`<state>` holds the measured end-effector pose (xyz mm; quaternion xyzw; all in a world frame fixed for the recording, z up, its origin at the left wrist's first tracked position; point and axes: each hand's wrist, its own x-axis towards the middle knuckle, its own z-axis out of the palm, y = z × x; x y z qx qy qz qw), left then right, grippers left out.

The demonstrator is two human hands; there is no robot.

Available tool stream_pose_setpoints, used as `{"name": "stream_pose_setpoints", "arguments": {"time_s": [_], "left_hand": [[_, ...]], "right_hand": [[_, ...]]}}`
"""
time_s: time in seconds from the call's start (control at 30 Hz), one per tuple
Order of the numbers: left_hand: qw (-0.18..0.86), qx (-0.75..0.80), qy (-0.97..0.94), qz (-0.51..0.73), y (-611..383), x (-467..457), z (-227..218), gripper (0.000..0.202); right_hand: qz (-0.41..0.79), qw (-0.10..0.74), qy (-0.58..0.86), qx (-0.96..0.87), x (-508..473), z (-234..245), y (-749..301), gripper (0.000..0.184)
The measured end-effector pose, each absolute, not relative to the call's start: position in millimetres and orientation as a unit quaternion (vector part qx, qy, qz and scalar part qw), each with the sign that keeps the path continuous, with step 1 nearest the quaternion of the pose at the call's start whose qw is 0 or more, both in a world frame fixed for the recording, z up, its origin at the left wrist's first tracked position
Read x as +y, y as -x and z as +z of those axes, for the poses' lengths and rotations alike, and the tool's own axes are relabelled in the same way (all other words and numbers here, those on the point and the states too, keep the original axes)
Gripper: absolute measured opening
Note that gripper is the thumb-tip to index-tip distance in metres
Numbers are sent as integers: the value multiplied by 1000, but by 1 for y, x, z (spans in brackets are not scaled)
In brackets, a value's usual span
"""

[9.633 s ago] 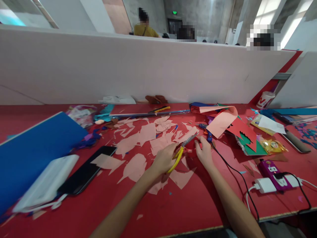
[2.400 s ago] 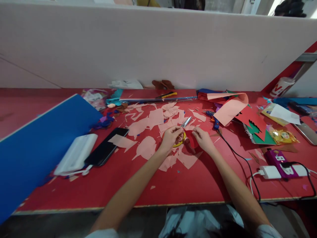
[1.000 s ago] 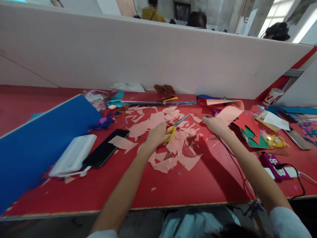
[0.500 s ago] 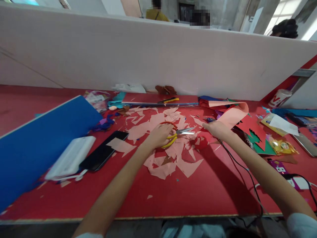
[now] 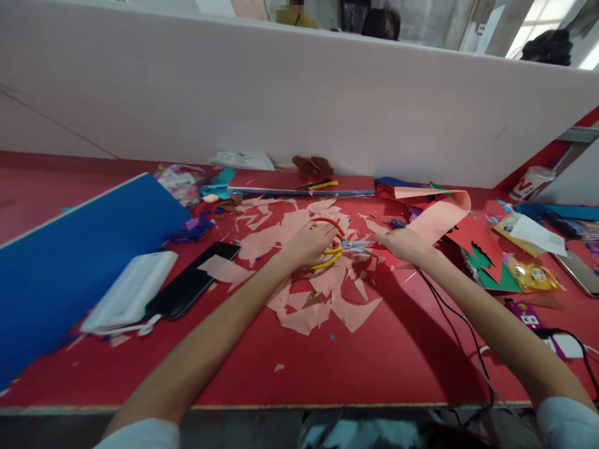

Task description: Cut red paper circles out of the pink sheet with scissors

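Left hand (image 5: 309, 244) is closed around the yellow handles of the scissors (image 5: 349, 245), whose steel blades point to 3 o'clock, mid-counter, just above the pile of paper scraps (image 5: 322, 299). Right hand (image 5: 405, 244) lies open and palm down at the blades' 3 o'clock, its fingers (image 5: 386, 236) just beside the tips; whether it pins anything beneath cannot be told. The scraps are salmon, ragged and overlapping, with red pieces under the blades. An orange loop (image 5: 325, 221) curves at the handles' 12 o'clock. At 9 o'clock from the scissors lie a black phone (image 5: 194, 280), a white pack (image 5: 128, 293) and a blue board (image 5: 79, 255). At 3 o'clock, a black cord (image 5: 449, 305) runs from a blue glue gun (image 5: 397, 223), near a curled salmon sheet (image 5: 442, 215) and a red sheet (image 5: 477, 249). Along the far edge of the counter (image 5: 281, 390) stands a white partition (image 5: 281, 100), with a person in yellow (image 5: 294, 15) beyond it.
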<state>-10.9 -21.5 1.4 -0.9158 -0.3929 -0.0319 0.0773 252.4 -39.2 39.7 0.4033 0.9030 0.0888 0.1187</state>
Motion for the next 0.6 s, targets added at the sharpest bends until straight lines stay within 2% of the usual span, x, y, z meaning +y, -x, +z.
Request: {"name": "stream_pose_setpoints", "arguments": {"time_s": [0.37,0.6], "left_hand": [[74,-398,914,-34,4,-23,0,40],[70,-400,913,-46,1,-24,1,39]], "right_hand": [[103,124,-403,901,-38,37,-255,43],[95,145,-409,896,-36,40,-257,34]]}}
